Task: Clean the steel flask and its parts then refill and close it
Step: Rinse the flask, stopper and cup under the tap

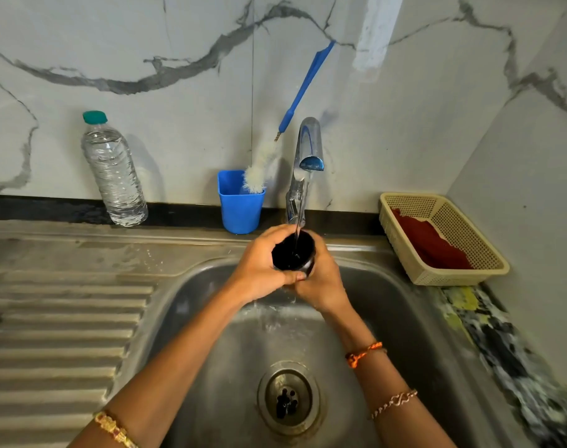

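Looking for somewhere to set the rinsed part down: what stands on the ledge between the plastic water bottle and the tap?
In the head view, a blue cup holding a bottle brush stands between them.

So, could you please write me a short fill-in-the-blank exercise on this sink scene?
1. Water from the tap runs into the dark cup-like flask part held by ____ hands.
2. The bottle brush stands in a ____ cup.
3. The red cloth lies in the cream ____.
4. The water bottle has a ____ cap.

Missing words: both; blue; basket; green
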A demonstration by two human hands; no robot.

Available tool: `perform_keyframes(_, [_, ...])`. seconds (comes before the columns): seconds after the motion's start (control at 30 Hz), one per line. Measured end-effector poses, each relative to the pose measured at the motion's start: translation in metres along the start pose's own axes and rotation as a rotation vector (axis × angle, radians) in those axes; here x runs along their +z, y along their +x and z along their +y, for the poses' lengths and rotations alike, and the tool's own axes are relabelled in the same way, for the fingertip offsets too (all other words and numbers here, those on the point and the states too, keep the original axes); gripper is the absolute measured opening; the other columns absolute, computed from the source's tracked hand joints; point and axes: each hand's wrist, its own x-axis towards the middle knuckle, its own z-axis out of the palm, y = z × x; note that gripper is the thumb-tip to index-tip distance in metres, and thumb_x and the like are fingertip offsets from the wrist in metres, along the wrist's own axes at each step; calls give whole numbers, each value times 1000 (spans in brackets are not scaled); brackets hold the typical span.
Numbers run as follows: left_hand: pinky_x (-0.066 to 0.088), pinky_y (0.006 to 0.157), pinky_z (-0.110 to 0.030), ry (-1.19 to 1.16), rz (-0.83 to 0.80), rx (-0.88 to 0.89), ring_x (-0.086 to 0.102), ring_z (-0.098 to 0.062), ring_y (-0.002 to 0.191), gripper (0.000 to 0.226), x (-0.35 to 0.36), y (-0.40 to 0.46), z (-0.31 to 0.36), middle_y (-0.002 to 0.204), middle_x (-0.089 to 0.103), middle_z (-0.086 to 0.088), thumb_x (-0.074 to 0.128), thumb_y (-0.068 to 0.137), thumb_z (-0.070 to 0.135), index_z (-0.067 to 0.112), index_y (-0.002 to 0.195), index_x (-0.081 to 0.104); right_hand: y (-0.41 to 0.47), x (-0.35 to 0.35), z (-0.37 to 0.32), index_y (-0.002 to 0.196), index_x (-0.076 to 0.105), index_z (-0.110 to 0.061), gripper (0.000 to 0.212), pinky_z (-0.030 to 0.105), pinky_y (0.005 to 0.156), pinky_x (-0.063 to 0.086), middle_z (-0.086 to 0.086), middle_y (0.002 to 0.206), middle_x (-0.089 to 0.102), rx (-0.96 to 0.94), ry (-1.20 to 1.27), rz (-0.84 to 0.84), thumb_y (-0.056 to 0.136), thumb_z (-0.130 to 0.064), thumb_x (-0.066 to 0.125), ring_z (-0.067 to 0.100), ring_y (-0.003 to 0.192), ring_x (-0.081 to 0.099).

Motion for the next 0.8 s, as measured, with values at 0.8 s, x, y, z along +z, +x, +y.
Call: perform_keyframes(0.8, [54,79,-25,-267,-4,-192,58,-16,105,74,-21,-12,6,118,56,1,60,74,-19,14,136,39,17,-31,-75,106,60,-16,37,35,84,54,4,99,64,241,-139,-209,74,-22,76,21,94,63])
